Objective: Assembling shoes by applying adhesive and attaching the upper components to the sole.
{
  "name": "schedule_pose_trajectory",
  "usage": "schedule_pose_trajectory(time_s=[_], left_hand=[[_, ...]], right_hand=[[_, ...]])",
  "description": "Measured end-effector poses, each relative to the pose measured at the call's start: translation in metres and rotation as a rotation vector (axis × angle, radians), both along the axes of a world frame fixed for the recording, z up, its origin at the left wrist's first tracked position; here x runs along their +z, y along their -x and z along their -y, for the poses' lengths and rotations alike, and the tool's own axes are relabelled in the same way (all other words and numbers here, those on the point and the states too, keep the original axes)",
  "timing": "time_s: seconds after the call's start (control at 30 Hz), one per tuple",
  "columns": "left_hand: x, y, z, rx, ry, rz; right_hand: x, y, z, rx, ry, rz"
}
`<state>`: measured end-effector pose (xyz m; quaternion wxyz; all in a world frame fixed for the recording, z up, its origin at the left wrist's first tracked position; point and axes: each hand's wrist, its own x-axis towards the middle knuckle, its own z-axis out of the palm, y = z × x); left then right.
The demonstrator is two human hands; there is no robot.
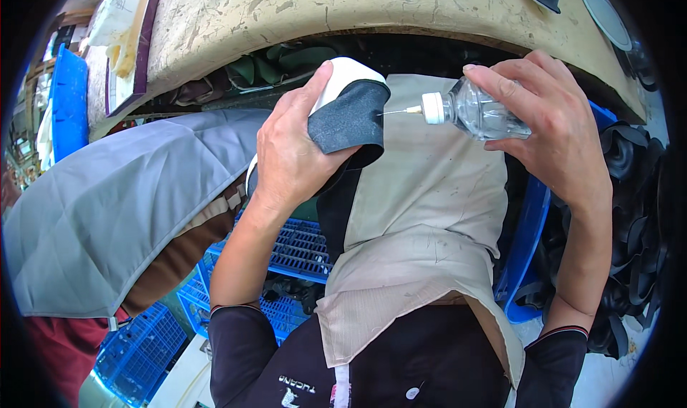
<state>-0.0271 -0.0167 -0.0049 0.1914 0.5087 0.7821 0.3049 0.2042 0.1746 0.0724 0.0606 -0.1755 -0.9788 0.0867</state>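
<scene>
My left hand [290,147] is closed around a folded dark grey shoe part [347,118], which looks like leather and has a white rounded piece [351,72] along its top. In my right hand [554,115] is a clear plastic squeeze bottle [479,111], tipped on its side. Its white cap [434,108] points left and carries a thin needle nozzle [401,111]. The needle's tip meets or nearly meets the dark part's right edge; contact cannot be made out. Both hands are above the beige apron [429,179] on my lap.
A worn, curved beige worktable [343,11] spans the far side. Someone in a grey apron [136,193] sits close on my left. Blue plastic crates [293,247] stand below. At right, a blue bin [526,243] adjoins a heap of black pieces [630,229].
</scene>
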Motion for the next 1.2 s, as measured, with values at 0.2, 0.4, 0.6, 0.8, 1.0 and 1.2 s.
schedule_pose_trajectory(time_s=[0.2, 0.4, 0.6, 0.8, 1.0, 1.2], left_hand=[[-0.004, -0.003, 0.007, -0.009, 0.072, 0.006], [-0.008, -0.003, 0.009, -0.028, 0.087, 0.013], [-0.007, -0.003, 0.013, -0.029, 0.122, 0.086], [-0.009, -0.007, 0.012, -0.014, 0.136, 0.198], [-0.013, -0.008, 0.012, 0.039, 0.109, 0.372], [-0.009, -0.007, 0.010, 0.064, 0.123, 0.471]], right_hand=[[-0.003, 0.004, 0.008, 0.018, 0.016, 0.014], [-0.007, 0.012, 0.013, 0.006, -0.016, 0.054], [-0.011, 0.007, 0.008, -0.050, 0.000, -0.011], [-0.010, -0.002, 0.005, -0.050, -0.006, 0.050], [-0.012, -0.010, 0.009, -0.058, -0.020, 0.120], [-0.010, -0.010, 0.010, -0.069, -0.026, 0.123]])
